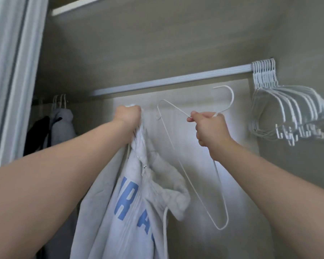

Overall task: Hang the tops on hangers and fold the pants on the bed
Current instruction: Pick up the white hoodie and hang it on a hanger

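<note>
Left hand [127,114] is fisted round the top edge of the white hoodie [131,202], which hangs straight below it. Right hand [211,128] is clenched on the neck of the wire hanger [232,99], just right of the hoodie, with the rail [176,79] above both. I read this as the top-hanging step, hanger not yet in. Next: feed one hanger shoulder into the neck opening.

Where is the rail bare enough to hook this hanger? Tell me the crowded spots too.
The rail is bare along its middle, from the hung clothes at the left to the empty hangers bunched at the right. Both ends are crowded. The hoodie and held hanger hang just below it.
</note>
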A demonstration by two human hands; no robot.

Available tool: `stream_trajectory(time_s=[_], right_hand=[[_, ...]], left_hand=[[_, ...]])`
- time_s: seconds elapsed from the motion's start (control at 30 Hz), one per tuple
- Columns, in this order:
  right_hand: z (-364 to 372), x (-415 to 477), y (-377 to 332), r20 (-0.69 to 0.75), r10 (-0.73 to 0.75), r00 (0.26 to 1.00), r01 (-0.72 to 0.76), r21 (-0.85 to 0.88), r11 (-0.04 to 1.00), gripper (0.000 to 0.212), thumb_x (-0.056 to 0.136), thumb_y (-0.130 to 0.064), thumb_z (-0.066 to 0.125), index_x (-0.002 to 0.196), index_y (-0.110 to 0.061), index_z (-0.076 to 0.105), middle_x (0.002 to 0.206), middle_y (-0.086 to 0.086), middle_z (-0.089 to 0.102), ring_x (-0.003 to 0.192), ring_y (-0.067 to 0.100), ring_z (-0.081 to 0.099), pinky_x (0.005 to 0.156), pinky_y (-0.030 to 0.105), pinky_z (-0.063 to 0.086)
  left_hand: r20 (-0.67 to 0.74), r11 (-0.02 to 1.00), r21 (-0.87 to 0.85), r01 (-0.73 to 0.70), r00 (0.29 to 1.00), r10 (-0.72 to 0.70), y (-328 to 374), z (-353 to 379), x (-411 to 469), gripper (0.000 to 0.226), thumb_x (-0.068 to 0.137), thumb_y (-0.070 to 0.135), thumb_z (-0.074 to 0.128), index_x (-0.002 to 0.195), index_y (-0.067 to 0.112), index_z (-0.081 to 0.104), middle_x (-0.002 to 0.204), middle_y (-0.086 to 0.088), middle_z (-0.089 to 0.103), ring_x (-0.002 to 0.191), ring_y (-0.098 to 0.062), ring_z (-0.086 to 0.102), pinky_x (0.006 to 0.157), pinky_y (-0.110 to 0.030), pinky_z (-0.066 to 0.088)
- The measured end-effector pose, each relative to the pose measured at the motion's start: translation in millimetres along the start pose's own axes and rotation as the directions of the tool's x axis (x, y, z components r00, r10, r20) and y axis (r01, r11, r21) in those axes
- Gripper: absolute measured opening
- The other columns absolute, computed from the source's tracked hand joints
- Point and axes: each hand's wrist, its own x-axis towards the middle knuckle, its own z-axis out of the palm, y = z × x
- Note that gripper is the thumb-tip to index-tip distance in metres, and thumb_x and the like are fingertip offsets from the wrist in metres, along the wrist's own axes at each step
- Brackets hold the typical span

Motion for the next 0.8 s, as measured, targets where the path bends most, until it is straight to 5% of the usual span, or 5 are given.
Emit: stream_trajectory(time_s=[0.17, 0.33, 0.47, 0.63, 0.8], right_hand=[[15.5, -33.6, 7.9, 0.033, -0.043, 0.999, 0.044, -0.027, 0.999, 0.019, 0.094, -0.025, 0.061, 0.080, -0.018, 0.070, 0.038, -0.016, 0.044, 0.049, 0.014, 0.043, 0.051, 0.026, 0.031], [24.0, -76.8, 10.6, 0.001, -0.160, 0.987, 0.160, -0.034, 0.987, 0.022, 0.093, -0.026, 0.061, 0.080, -0.010, 0.070, 0.053, -0.012, 0.056, 0.053, 0.005, 0.051, 0.054, 0.023, 0.039], [13.6, -125.7, 1.8, -0.005, -0.168, 0.986, 0.168, -0.018, 0.986, 0.022, 0.092, -0.024, 0.063, 0.080, -0.009, 0.070, 0.055, -0.010, 0.055, 0.053, 0.002, 0.050, 0.054, 0.019, 0.038], [-26.4, -200.6, -19.5, 0.049, -0.172, 0.984, 0.174, -0.043, 0.984, 0.024, 0.092, -0.025, 0.062, 0.069, -0.027, 0.066, 0.051, -0.023, 0.057, 0.050, -0.005, 0.051, 0.050, 0.010, 0.033], [-84.1, -278.6, -53.4, 0.043, -0.166, 0.985, 0.169, -0.077, 0.983, 0.023, 0.090, -0.028, 0.062, 0.068, -0.028, 0.067, 0.054, -0.023, 0.059, 0.051, -0.006, 0.052, 0.048, 0.007, 0.032]], left_hand=[[-0.004, 0.999, -0.045, 0.025, 1.000, -0.025, 4.8, -27.5, -38.8, 0.026, 0.096, 0.017, 0.056, 0.114, 0.001, 0.064, 0.090, -0.007, 0.056, 0.084, -0.021, 0.053, 0.072, -0.026, 0.041], [0.006, 0.994, -0.040, 0.104, 0.995, -0.104, 9.7, -57.8, -96.5, 0.014, 0.097, 0.020, 0.055, 0.084, 0.014, 0.053, 0.067, -0.002, 0.044, 0.063, -0.018, 0.045, 0.060, -0.026, 0.036], [0.071, 0.982, -0.051, 0.180, 0.982, -0.177, 20.2, -83.9, -144.3, 0.010, 0.096, 0.026, 0.056, 0.101, 0.017, 0.053, 0.095, -0.004, 0.049, 0.086, -0.020, 0.048, 0.077, -0.034, 0.040], [0.179, 0.969, -0.092, 0.229, 0.961, -0.210, 35.8, -108.4, -215.0, 0.031, 0.100, 0.027, 0.058, 0.109, -0.002, 0.065, 0.106, -0.016, 0.072, 0.096, -0.026, 0.073, 0.085, -0.034, 0.057], [0.291, 0.955, -0.133, 0.265, 0.931, -0.219, 63.5, -128.8, -306.7, 0.028, 0.101, 0.027, 0.058, 0.113, 0.004, 0.069, 0.110, -0.013, 0.075, 0.099, -0.023, 0.074, 0.091, -0.037, 0.059]])
